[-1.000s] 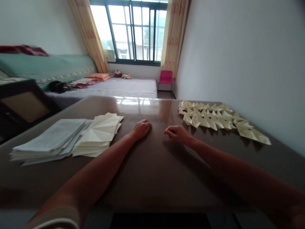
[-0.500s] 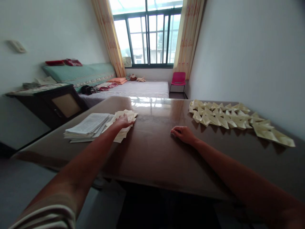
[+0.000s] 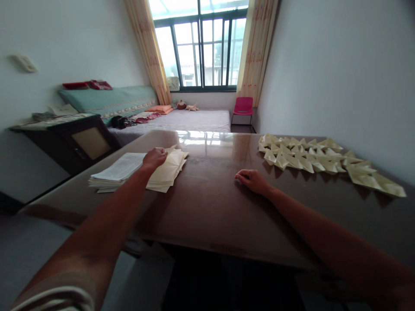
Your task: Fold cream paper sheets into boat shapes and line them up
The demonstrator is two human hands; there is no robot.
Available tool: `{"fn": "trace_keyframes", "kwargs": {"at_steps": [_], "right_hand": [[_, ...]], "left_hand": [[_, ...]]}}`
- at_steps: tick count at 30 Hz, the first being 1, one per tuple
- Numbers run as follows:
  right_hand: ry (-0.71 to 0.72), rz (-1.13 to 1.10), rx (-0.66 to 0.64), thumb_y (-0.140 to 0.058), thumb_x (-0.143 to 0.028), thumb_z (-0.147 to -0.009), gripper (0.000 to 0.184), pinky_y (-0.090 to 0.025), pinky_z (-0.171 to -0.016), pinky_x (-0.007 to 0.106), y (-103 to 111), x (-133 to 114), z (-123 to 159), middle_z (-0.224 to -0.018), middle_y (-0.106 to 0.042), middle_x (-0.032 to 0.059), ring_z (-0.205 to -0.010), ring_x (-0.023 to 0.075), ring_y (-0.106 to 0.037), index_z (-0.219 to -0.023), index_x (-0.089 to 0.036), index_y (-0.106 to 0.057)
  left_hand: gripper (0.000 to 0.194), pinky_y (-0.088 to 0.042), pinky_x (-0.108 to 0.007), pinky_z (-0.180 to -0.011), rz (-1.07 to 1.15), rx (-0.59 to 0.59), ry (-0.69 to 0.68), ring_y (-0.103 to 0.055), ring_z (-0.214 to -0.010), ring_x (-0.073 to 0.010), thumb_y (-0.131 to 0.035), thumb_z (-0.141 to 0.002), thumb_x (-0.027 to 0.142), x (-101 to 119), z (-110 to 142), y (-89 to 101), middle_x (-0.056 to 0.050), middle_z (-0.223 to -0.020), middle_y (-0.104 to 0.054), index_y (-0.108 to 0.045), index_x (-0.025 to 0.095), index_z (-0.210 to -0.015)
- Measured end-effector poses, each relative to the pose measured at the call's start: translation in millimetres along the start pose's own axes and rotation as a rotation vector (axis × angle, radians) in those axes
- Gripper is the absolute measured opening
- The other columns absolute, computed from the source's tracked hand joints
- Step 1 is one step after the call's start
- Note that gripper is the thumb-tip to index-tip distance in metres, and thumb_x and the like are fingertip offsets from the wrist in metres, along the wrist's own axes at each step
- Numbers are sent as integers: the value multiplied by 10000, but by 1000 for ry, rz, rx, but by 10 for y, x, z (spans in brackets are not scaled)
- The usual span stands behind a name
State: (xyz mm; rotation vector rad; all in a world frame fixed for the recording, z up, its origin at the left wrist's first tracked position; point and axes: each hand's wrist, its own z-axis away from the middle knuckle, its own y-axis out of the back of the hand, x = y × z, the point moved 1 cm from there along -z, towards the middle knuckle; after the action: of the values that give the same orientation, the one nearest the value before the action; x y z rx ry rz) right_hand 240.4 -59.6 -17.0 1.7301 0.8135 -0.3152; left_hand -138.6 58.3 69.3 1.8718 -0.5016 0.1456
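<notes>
Since half a second ago, the left hand (image 3: pixel 156 156) has shifted from the middle of the cream paper (image 3: pixel 168 172) to its left edge, while the right hand (image 3: pixel 251 180) has stayed nearly put. Nearest, a striped sleeve (image 3: pixel 61 297) sits at seven o'clock, and the left forearm stretches from it towards eleven. The right forearm slants in from four o'clock, low over the brown table (image 3: pixel 207 211), its hand at one o'clock with fingers curled narrow and pointing to nine. The left hand has knuckles up and fingers drawn in; whether it pinches a sheet I cannot tell. Cream paper lies at eleven, white paper (image 3: pixel 119 167) just beside it at ten, folded paper shapes (image 3: pixel 301 160) at two. Beyond are a bed (image 3: pixel 207 120), a pink chair (image 3: pixel 244 106) and, at twelve, the window (image 3: pixel 188 54)
</notes>
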Motion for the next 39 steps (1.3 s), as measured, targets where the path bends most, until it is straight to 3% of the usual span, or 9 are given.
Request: {"fn": "trace_keyframes", "kwargs": {"at_steps": [6, 10, 12, 15, 18, 24, 29, 33, 39], "right_hand": [[-60, -170, 111, -563, -460, -811, 401, -480, -627, 275, 4, 81, -53, -817, -680, 44, -644, 152, -590, -1069, -168, -658], [-43, -229, 172, -770, -463, -609, 1030, -546, -674, 346, 95, 187, -139, -1379, -434, 150, -823, 191, -628, -1469, -258, -241], [25, -161, 178, -796, -468, -583, 1048, -552, -685, 364, 207, 199, -171, -1452, -340, 150, -949, 236, -606, -1464, -283, -261], [219, -5, 68, -728, -449, -714, 516, -522, -817, 405, 370, 169, -183, -1304, -536, 101, -1075, 265, -545, -1182, -257, -629], [361, 56, -66, -649, -381, -818, 192, -459, -929, 422, 402, 155, -148, -1022, -693, 77, -1025, 238, -556, -907, -237, -738], [274, 8, -57, -582, -348, -870, 271, -454, -935, 379, 193, 231, -48, -1076, -696, 88, -1039, 213, -560, -1082, -227, -698], [107, -27, -141, -553, -442, -866, 315, -454, -873, 340, 206, 301, -174, -946, -706, 73, -944, 206, -579, -937, -197, -738], [-108, -157, -240, -497, -523, -857, 439, -426, -614, 256, 217, 344, -403, -738, -647, 28, -644, 136, -530, -879, -134, -700], [-176, 144, -56, -516, -444, -849, 323, -321, -556, 235, 68, 261, -627, -658, -602, 0, -575, 113, -473, -749, -156, -626]], "left_hand": [[290, -411, -266, -946, 76, 140, -265, -570, -1057, -169, -406, -876, 198, 702, 203, -240, -37, -1113, -641, -638, 218, -1047], [252, -444, -253, -891, 338, 3, -749, -596, -988, -145, -397, -886, 151, 1256, 428, -695, -37, -1067, -651, -622, 194, -990], [243, -441, -250, -898, 353, -26, -781, -599, -973, -136, -394, -869, 120, 1368, 460, -858, -29, -1040, -658, -616, 191, -937], [266, -450, -269, -885, 353, -50, -761, -594, -959, -148, -383, -825, 69, 1338, 450, -994, -46, -1031, -651, -610, 180, -910], [230, -462, -306, -861, 336, -100, -759, -580, -939, -184, -435, -785, 82, 1198, 440, -1058, -51, -945, -659, -629, 183, -857], [225, -460, -303, -869, 271, -236, -797, -592, -929, -177, -494, -775, 128, 1065, 465, -1039, -14, -935, -684, -663, 223, -889], [132, -461, -323, -828, 132, -268, -731, -593, -952, -213, -552, -818, 306, 1128, 519, -956, -18, -950, -678, -638, 238, -892], [304, -465, -306, -721, 137, -253, -490, -624, -859, -217, -440, -901, 450, 1157, 505, -1023, -52, -879, -676, -625, 210, -885], [587, -441, -276, -676, 311, -224, -204, -647, -744, -190, -470, -903, 360, 1175, 410, -1142, -16, -732, -689, -304, 114, -1410]]}}
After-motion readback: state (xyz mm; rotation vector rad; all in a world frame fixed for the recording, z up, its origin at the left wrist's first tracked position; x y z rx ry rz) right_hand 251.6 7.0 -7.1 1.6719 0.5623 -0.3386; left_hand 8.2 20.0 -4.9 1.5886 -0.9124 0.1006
